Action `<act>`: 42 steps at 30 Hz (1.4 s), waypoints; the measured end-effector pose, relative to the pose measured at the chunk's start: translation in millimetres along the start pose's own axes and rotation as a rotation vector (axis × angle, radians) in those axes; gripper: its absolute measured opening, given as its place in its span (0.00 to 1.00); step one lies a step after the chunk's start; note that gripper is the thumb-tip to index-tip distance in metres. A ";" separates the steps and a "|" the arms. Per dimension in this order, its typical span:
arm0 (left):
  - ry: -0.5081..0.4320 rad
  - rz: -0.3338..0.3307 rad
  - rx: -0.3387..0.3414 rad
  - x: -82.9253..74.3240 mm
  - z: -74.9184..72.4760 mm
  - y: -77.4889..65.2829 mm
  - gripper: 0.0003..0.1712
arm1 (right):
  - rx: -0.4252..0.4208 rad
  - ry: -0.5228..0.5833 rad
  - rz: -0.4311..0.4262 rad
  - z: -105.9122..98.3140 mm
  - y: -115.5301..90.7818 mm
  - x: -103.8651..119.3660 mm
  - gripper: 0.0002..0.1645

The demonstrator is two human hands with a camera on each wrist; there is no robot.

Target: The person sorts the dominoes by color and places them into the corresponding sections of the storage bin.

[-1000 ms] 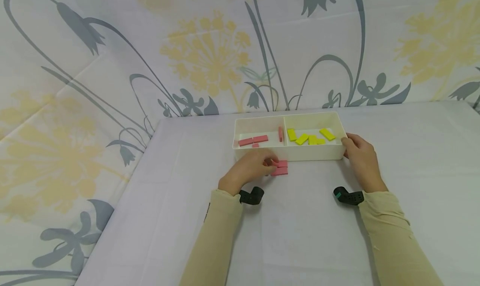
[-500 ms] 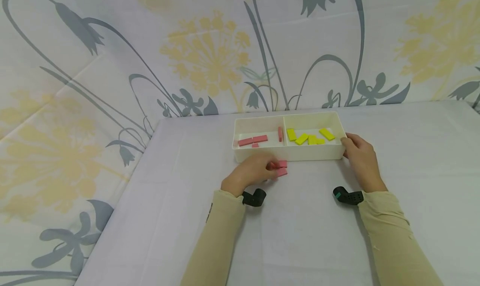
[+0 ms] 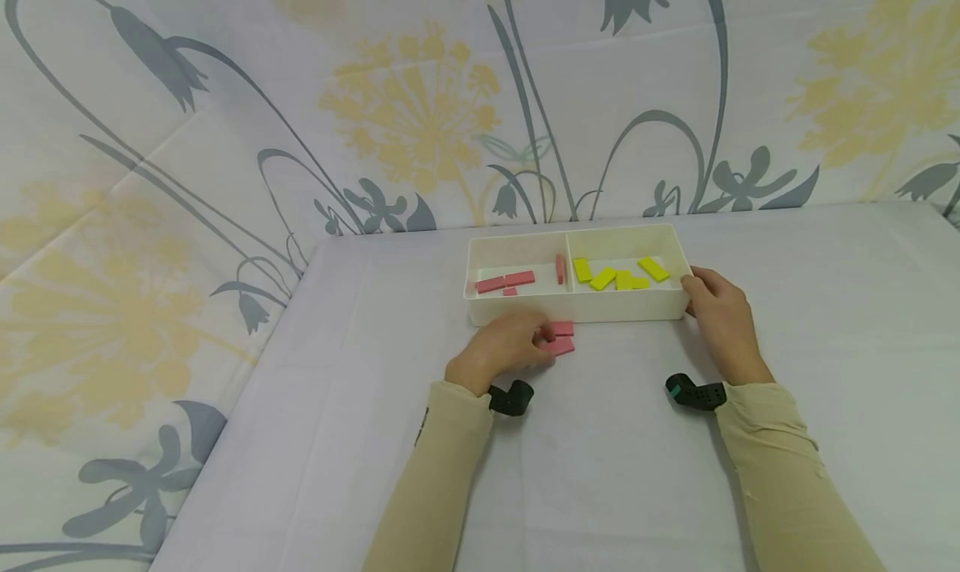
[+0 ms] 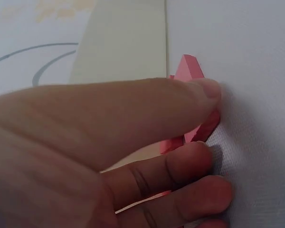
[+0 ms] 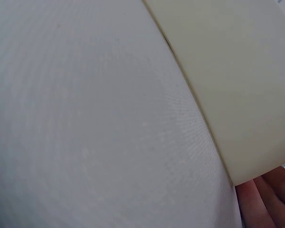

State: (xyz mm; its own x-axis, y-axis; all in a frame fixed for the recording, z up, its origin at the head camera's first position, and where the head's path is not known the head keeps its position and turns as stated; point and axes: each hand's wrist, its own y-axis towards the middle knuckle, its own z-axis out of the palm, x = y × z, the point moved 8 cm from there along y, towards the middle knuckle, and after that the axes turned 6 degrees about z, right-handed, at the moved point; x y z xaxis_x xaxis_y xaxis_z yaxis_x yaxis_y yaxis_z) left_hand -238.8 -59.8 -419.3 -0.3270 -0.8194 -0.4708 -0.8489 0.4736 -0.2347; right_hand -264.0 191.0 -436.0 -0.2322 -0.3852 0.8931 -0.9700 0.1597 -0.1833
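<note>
My left hand (image 3: 504, 348) is just in front of a white two-compartment box (image 3: 603, 308). Thumb and fingers pinch the nearer of two pink rectangular blocks (image 3: 560, 347) on the cloth; in the left wrist view the thumb lies across this pink block (image 4: 194, 71), and the index finger is mostly hidden. The second pink block (image 3: 563, 328) lies flat close to the box's front wall. At the box's right end, my right hand (image 3: 723, 320) grips the corner, thumb at the rim. The right wrist view shows its fingers (image 5: 275, 199) against the box end.
Several pink blocks (image 3: 519, 278) lie in the box's left compartment, one against the divider (image 3: 567, 259). Several yellow blocks (image 3: 603, 278) are in the right compartment. A white cloth (image 3: 600, 472) covers the table; a flower-patterned sheet (image 3: 420, 97) hangs behind it.
My left hand has shifted slightly right onto the nearer pink block, which now lies at an angle to the other one. The right hand and box stay put.
</note>
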 end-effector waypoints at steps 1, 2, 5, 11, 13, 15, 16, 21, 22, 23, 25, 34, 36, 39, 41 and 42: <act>0.010 -0.002 0.000 0.1 0.1 0.2 0.13 | 0.001 0.000 0.001 0.0 0.1 -0.2 0.40; 0.019 -0.006 0.000 0.3 0.0 0.2 0.13 | 0.002 0.000 0.000 0.1 0.1 -0.3 0.40; 0.024 -0.023 0.002 1.4 0.0 0.5 0.12 | 0.004 -0.003 -0.003 0.2 0.6 -0.5 0.41; -0.002 -0.012 0.018 2.8 0.9 0.8 0.08 | 0.005 -0.002 -0.002 -0.2 0.2 -0.4 0.41; -0.025 -0.012 0.029 3.1 1.4 0.5 0.08 | 0.005 -0.001 -0.001 -0.2 0.2 -0.5 0.41; -0.045 -0.015 0.038 3.8 1.8 0.1 0.10 | 0.007 -0.001 -0.001 -0.1 0.5 -0.8 0.41; -0.058 -0.019 0.043 4.3 1.9 -0.3 0.10 | 0.008 0.000 0.000 -0.1 0.6 -1.0 0.41; -0.098 0.003 0.040 5.4 0.7 -0.1 0.09 | 0.010 0.004 -0.003 -0.3 1.1 -1.8 0.41; -0.102 0.006 0.037 5.7 0.5 0.0 0.09 | 0.010 0.006 -0.004 -0.2 1.3 -1.9 0.41; -0.103 0.011 0.033 5.7 0.0 0.0 0.09 | 0.008 0.006 -0.005 -0.3 1.5 -2.0 0.41; -0.102 0.016 0.027 6.1 -0.6 0.0 0.09 | 0.004 0.003 -0.004 -0.5 1.6 -2.4 0.41; -0.070 -0.004 0.024 7.5 -4.9 -3.2 0.11 | 0.007 -0.004 -0.004 0.7 3.1 -2.5 0.41; -0.071 -0.009 0.021 7.5 -5.9 -3.5 0.10 | 0.007 -0.005 -0.006 0.9 3.3 -2.3 0.41; -0.070 -0.013 0.020 7.3 -6.0 -3.1 0.10 | 0.006 -0.005 -0.005 0.6 3.5 -2.0 0.41; -0.077 -0.018 0.023 7.9 -5.1 -2.7 0.10 | 0.005 -0.005 -0.004 0.5 3.3 -1.9 0.41; -0.076 -0.017 0.023 8.0 -4.8 -2.7 0.11 | 0.005 -0.005 -0.005 0.6 3.3 -1.6 0.41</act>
State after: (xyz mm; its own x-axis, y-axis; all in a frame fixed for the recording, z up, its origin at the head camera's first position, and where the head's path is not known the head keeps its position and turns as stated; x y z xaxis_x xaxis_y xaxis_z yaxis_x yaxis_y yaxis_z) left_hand -241.2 -69.2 -418.4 -0.2793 -0.8008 -0.5298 -0.8440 0.4679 -0.2622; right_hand -266.9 191.6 -438.3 -0.2276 -0.3907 0.8919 -0.9715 0.1535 -0.1807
